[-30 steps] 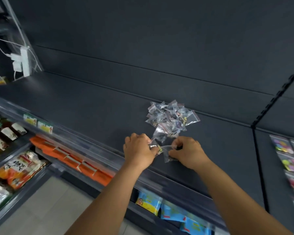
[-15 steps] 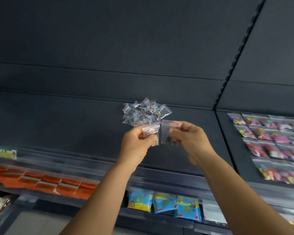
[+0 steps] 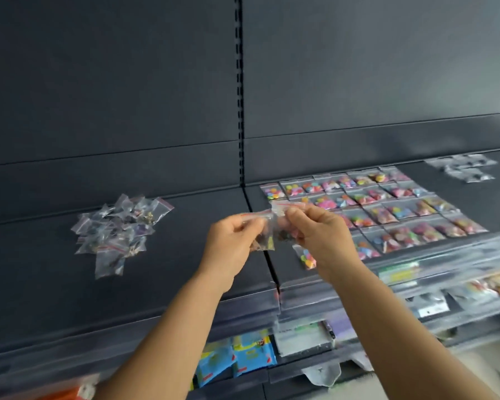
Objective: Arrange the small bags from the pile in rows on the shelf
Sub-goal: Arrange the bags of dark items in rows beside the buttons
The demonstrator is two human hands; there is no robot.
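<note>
Far left on the dark shelf (image 3: 41,284), a loose pile (image 3: 116,232) of small clear zip bags lies heaped, their contents dark and too small to name. Right of it, above the seam between shelf sections, the left hand (image 3: 231,246) pinches one small bag (image 3: 261,232) by its red-striped top edge, fingers curled round it. Just beside it, the right hand (image 3: 321,241) pinches a second bag (image 3: 286,220) the same way; the two bags touch or overlap between the hands, and whether they are stuck together cannot be told. Both bags are held in the air, not yet laid down. Right again, on the adjoining shelf section, rows (image 3: 387,209) of bags holding bright pink, yellow and blue pieces lie flat, edge to edge, with one bag (image 3: 308,256) near the front edge partly hidden behind the right wrist. Far right, at the back, a smaller heap of clear bags (image 3: 462,168) lies apart from the rows. To place well, the likely need is to part the two bags cleanly, then lay each flat with its sealed edge facing as its neighbours do, continuing the near row without overlap. Below the shelf, blue packets (image 3: 243,359) hang on a lower tier
</note>
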